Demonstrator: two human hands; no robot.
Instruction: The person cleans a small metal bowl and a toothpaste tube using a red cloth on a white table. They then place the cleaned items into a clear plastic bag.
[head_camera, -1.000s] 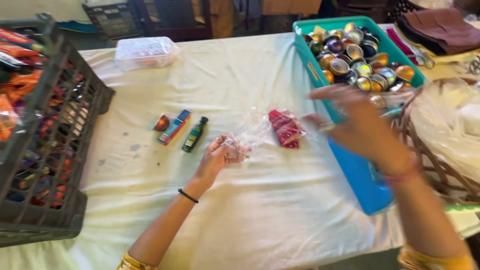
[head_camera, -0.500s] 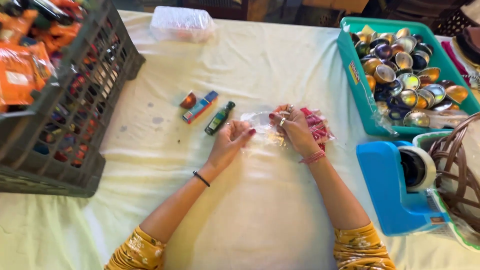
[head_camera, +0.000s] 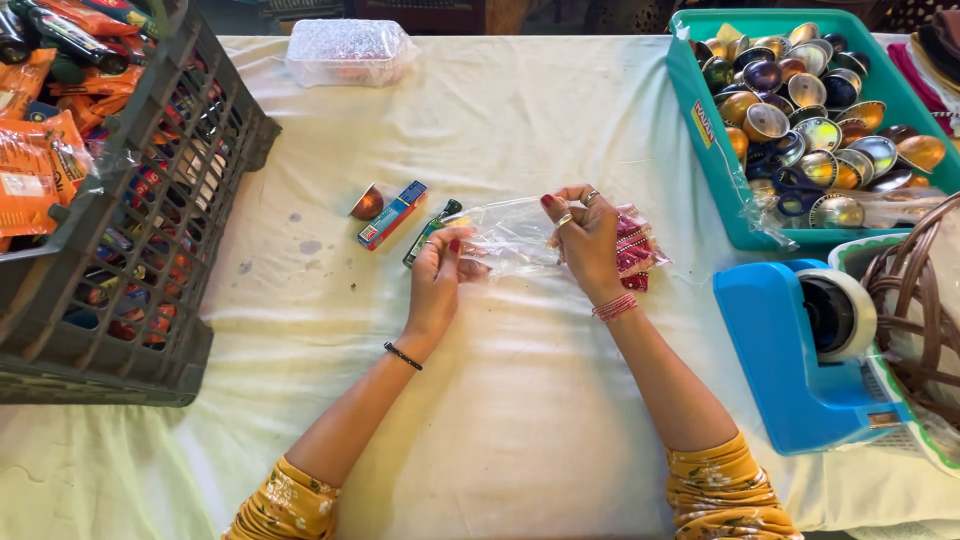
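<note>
A small clear plastic bag (head_camera: 510, 237) is stretched between both my hands over the white tablecloth (head_camera: 520, 400). My left hand (head_camera: 437, 272) pinches its left edge and my right hand (head_camera: 585, 240) pinches its right edge. Just behind my right hand lies a red and pink packet (head_camera: 638, 245). Left of my left hand lie a dark green mini bottle (head_camera: 428, 230), a blue and red little box (head_camera: 393, 214) and a small round copper-coloured piece (head_camera: 366, 204).
A dark plastic crate (head_camera: 150, 260) with orange packets stands at the left. A teal tray (head_camera: 720, 170) of shiny metallic cups sits at the back right. A blue tape dispenser (head_camera: 790, 360) and a wicker basket (head_camera: 915, 300) stand at the right. A bubble-wrapped bundle (head_camera: 348, 52) lies at the back.
My right hand came back from the teal tray side to the bag. Both hands now hold the clear bag, pulled wider between them.
</note>
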